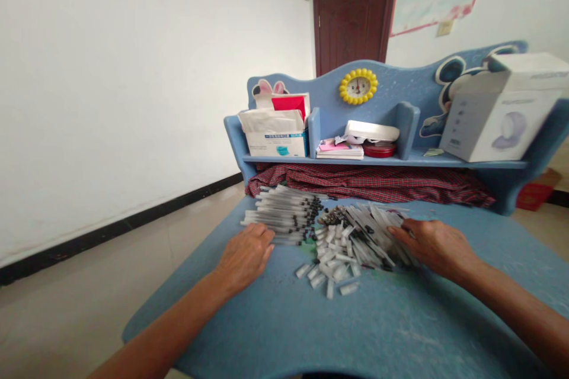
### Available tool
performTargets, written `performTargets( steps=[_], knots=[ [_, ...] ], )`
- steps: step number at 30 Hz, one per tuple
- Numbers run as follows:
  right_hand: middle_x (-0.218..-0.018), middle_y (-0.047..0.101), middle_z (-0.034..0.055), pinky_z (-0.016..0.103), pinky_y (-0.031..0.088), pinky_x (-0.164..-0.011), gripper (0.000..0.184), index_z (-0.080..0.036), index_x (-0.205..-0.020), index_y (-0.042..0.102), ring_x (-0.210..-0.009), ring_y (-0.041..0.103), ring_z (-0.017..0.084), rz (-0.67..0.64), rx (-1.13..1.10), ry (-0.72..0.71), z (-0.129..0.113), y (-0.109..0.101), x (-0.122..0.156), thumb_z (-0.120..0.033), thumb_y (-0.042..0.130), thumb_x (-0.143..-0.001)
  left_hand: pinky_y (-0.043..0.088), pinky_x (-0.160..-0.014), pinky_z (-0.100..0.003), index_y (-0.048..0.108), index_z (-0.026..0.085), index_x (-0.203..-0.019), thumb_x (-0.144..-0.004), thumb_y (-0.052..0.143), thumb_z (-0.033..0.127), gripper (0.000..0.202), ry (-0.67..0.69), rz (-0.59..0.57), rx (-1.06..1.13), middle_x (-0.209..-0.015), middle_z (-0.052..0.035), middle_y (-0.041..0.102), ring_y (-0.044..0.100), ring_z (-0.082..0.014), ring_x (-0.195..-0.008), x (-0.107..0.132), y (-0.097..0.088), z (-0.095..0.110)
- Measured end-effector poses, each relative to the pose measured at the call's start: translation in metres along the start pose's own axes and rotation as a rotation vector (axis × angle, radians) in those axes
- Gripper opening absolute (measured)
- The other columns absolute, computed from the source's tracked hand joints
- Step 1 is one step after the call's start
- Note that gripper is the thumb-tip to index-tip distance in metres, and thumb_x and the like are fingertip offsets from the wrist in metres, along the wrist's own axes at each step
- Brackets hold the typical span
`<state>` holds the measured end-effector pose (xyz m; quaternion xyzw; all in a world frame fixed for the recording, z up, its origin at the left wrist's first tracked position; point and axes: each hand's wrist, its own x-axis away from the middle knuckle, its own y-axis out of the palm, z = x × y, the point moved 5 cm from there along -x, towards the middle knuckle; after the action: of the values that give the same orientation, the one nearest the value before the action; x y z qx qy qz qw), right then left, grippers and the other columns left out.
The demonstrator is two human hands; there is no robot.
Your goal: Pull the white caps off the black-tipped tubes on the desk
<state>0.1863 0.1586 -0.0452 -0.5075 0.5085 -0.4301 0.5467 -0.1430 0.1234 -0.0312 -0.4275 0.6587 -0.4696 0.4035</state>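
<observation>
Two heaps of pen parts lie side by side on the blue desk. The left stack (284, 210) is made of translucent pens with dark tips, laid in rows with tips to the right. At its near left corner is my left hand (246, 254), fingers curled together against the lowest pens; whether it grips one is hidden. A looser heap of clear pen barrels (373, 231) spreads on the right. Over its right edge my right hand (433, 243) is closed, thumb and fingers at the barrels; what it pinches is not clear. Short clear pen caps (331, 254) are scattered between the hands.
Behind the heaps runs a blue shelf (377, 161) with a mask box (278, 139), papers (340, 153), a red round tin (379, 150), a yellow clock (358, 87) and a white carton (502, 112). Checked cloth (377, 183) lies bunched beneath it. A white wall stands left.
</observation>
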Motion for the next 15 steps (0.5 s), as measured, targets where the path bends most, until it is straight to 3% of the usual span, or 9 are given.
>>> performTargets(
  steps=[5,15],
  knots=[
    [-0.074,0.069,0.0164,0.038,0.047,-0.064,0.051,-0.018,-0.087,0.067,-0.075,0.067,0.032,-0.003,-0.005,-0.005,0.0014,0.0038,0.0002,-0.051,0.029,-0.090,0.045,-0.087,-0.036,0.060,0.014,-0.099,-0.088,0.038,0.015,0.025,0.044,-0.050,-0.001,-0.100,-0.0118,0.057,0.053,-0.0239,-0.099,0.0054,0.0089,0.0039],
    [-0.072,0.069,0.0147,0.037,0.047,-0.064,0.046,-0.018,-0.086,0.066,-0.072,0.068,0.030,0.013,0.008,0.001,0.0013,-0.0012,0.0041,-0.048,0.031,-0.091,0.047,-0.080,-0.031,0.061,0.014,-0.089,-0.082,0.037,0.004,0.026,0.050,-0.169,0.009,-0.095,-0.0098,0.058,0.056,-0.0211,-0.093,-0.0031,0.0013,0.0024]
  ],
)
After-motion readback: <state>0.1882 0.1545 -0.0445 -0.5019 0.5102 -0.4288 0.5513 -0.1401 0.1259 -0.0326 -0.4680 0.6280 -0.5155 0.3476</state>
